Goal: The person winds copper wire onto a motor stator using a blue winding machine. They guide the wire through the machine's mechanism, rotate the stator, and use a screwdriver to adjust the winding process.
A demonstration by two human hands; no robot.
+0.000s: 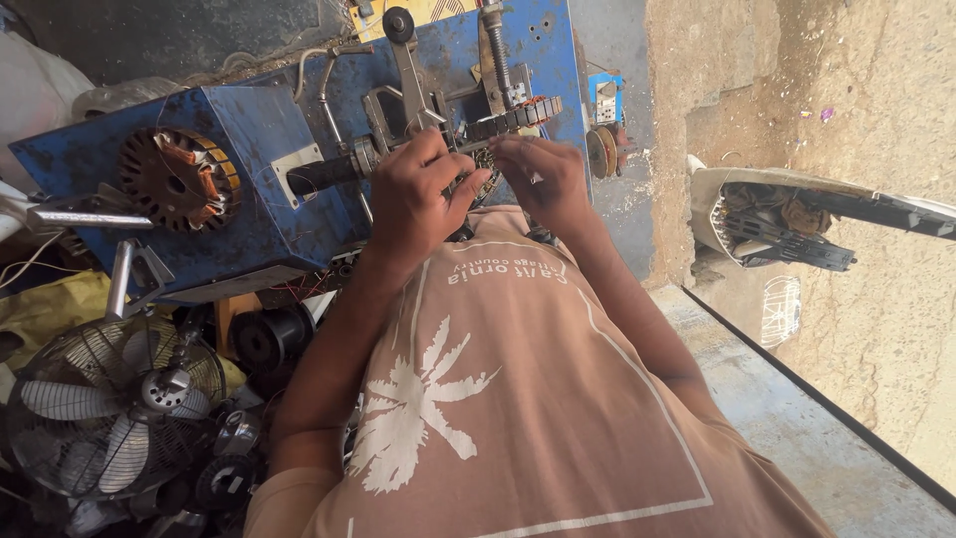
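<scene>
Near the top middle of the frame, the left hand (418, 199) and the right hand (543, 179) meet at a round metal motor part (485, 171) fixed on a blue machine (249, 130). The left fingers are pressed together, pinching the part's edge. The right fingers are curled at it too, but I cannot tell what they pinch. On the left of the machine sits another motor part (177, 179), already full of copper wire. A small fan (115, 399) lies at the lower left. The work looks partway done.
</scene>
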